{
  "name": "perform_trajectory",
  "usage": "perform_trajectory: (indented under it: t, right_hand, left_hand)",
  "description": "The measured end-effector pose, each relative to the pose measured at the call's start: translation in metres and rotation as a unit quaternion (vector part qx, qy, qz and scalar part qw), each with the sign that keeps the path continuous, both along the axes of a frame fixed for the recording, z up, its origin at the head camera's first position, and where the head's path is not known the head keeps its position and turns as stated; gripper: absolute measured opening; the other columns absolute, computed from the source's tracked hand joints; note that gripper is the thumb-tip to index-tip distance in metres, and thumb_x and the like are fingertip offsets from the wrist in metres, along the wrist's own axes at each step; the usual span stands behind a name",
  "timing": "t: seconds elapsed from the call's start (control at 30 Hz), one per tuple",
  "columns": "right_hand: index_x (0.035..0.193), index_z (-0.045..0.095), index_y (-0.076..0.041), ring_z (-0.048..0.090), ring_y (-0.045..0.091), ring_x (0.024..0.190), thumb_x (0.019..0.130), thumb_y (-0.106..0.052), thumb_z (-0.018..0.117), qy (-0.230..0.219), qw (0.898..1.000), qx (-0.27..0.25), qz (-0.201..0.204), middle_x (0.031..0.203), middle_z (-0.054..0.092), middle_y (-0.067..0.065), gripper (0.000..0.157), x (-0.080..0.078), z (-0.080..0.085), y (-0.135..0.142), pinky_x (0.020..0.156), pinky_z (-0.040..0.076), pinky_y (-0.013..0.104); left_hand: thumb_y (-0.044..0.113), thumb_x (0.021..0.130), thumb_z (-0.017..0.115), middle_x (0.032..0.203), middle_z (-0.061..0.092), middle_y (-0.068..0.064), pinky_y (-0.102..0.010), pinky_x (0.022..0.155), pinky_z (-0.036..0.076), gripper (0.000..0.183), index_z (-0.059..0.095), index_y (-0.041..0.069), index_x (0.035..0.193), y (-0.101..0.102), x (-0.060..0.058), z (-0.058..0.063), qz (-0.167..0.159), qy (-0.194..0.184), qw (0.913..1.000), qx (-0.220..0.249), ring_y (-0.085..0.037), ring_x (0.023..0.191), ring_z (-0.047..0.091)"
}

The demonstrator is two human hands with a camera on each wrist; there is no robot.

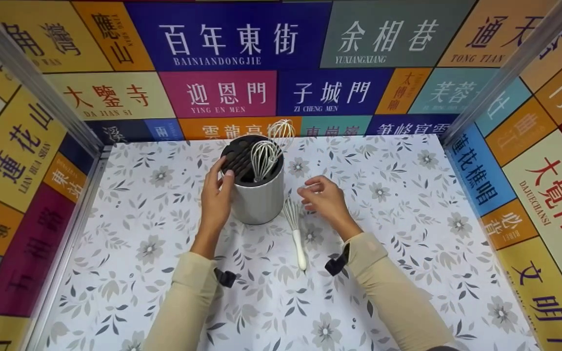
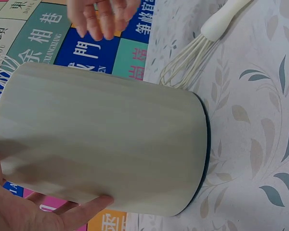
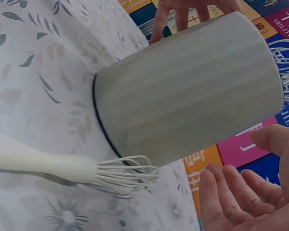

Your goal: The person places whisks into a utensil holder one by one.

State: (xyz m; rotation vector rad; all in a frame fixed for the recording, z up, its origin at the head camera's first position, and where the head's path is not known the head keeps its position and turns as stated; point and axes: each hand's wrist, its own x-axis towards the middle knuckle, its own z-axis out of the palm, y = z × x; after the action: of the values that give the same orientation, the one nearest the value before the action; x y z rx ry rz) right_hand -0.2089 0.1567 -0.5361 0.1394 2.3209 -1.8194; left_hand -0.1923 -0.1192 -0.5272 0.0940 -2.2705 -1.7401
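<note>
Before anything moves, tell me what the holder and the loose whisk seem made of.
Holder: probably plastic or painted metal, satin grey, smooth and softly shaded. Loose whisk: handle likely plastic, matte off-white, evenly coloured without grain; wires perhaps coated metal or silicone, pale, without bright gleam.

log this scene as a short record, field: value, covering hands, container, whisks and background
left hand: holds the side and rim of the grey container; hand at
right hand: apart from the container, holding nothing; hand at
container: upright, black slotted piece and white whisk wires at its top
loose whisk: lying flat, wires toward container, handle toward person
surface: white floral tabletop
background: colourful lettered panels
</note>
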Motion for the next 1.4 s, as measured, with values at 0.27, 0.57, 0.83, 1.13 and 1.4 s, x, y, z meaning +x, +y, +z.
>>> perform_trajectory:
  t: [0.27,0.57,0.83,1.13,1.4]
  right_hand:
    - [0.115,0.066,-0.007,0.074,0.041,0.093,0.087,-0.027,0.081,-0.035,0.999,-0.002,-0.031,0.103,0.072,0.012,0.038,0.012,-0.026,-0.002,0.075,0.065,0.044]
    - [0.118,0.065,-0.003,0.074,0.031,0.082,0.083,-0.034,0.084,-0.062,0.997,0.042,-0.02,0.099,0.073,0.009,0.05,0.024,-0.044,-0.003,0.075,0.064,0.049]
    - [0.114,0.066,0.0,0.075,0.028,0.074,0.081,-0.029,0.086,-0.067,0.996,0.054,-0.014,0.09,0.074,0.005,0.048,0.035,-0.057,-0.007,0.064,0.064,0.04]
    - [0.104,0.068,-0.002,0.073,0.021,0.068,0.079,-0.028,0.088,-0.089,0.992,0.088,-0.008,0.087,0.075,0.008,0.042,0.043,-0.066,-0.01,0.059,0.063,0.034]
    - [0.092,0.07,-0.006,0.07,0.019,0.059,0.076,-0.029,0.09,-0.071,0.99,0.123,-0.01,0.079,0.075,0.007,0.035,0.05,-0.068,-0.012,0.054,0.061,0.032]
  left_hand:
    - [0.031,0.107,0.051,0.154,0.049,-0.01,-0.041,0.119,0.041,0.045,0.05,0.02,0.152,0.0,0.0,-0.001,0.006,0.007,1.0,0.002,-0.021,0.144,0.044]
    - [0.03,0.107,0.051,0.154,0.048,-0.011,-0.041,0.119,0.041,0.045,0.05,0.02,0.152,0.001,-0.001,0.0,0.007,0.004,1.0,-0.002,-0.021,0.144,0.044]
    - [0.032,0.107,0.051,0.154,0.048,-0.011,-0.042,0.118,0.041,0.046,0.049,0.02,0.152,0.0,0.001,0.0,0.004,0.005,1.0,0.001,-0.022,0.144,0.044]
    - [0.034,0.107,0.05,0.153,0.049,-0.01,-0.042,0.118,0.041,0.046,0.049,0.022,0.152,-0.001,0.001,-0.001,0.001,0.001,1.0,-0.007,-0.022,0.143,0.045]
    - [0.032,0.107,0.051,0.153,0.049,-0.01,-0.039,0.118,0.041,0.045,0.05,0.021,0.151,0.0,0.0,-0.001,0.004,0.004,1.0,-0.003,-0.02,0.143,0.045]
